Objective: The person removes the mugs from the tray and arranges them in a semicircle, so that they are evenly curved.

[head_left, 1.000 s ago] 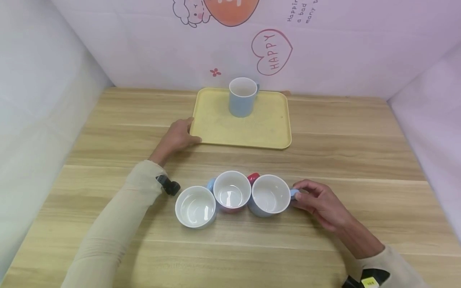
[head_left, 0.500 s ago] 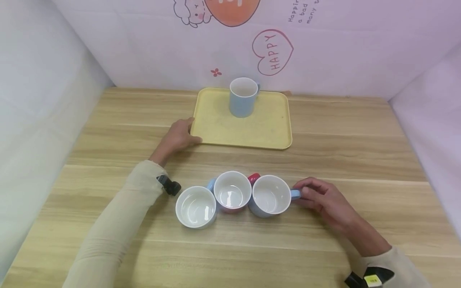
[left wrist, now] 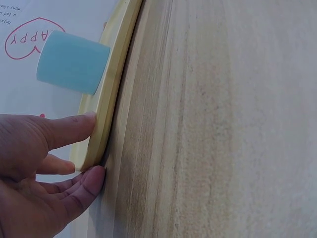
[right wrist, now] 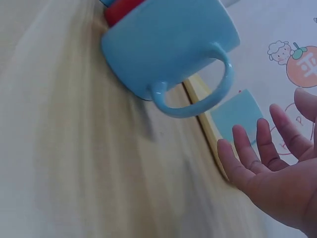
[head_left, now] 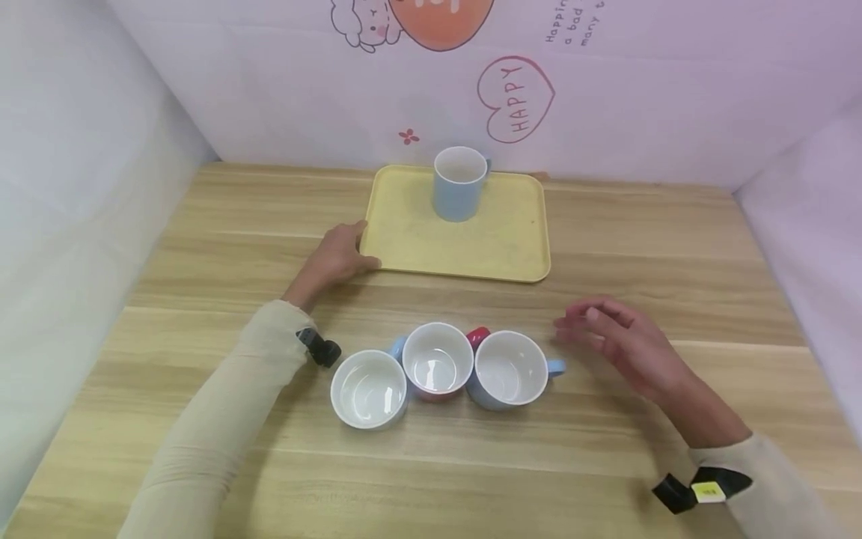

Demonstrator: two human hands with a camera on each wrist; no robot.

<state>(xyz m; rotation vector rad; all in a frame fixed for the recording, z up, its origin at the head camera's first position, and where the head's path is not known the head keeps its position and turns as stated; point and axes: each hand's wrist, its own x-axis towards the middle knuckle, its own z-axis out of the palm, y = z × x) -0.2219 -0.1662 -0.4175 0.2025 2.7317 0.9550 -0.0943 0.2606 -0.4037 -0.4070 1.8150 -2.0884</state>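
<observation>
In the head view my left hand point(head_left: 334, 254) holds the near left corner of a yellow tray point(head_left: 404, 243), with thumb and fingers on either side of that corner. A light blue mug point(head_left: 456, 198) stands upright at the back of the tray. My right hand point(head_left: 629, 340) is off to the right of a row of three upright mugs, fingers spread and holding nothing. Nearest to it is a light blue mug point(head_left: 510, 370), its handle point(right wrist: 195, 101) free and pointing right. Beside that are a red mug point(head_left: 438, 359) in the middle and a pale blue mug point(head_left: 369, 389) at the left.
All of this is on a wooden table point(head_left: 417, 486). A white printed sheet point(head_left: 283, 97) hangs right behind the tray, and pale cloth walls point(head_left: 74, 187) flank both sides. The three mugs sit close together in front of the tray.
My right hand has let go of the right blue mug's handle and moved away from it to the right and back. The left hand stays at the tray; the mugs stand as before.
</observation>
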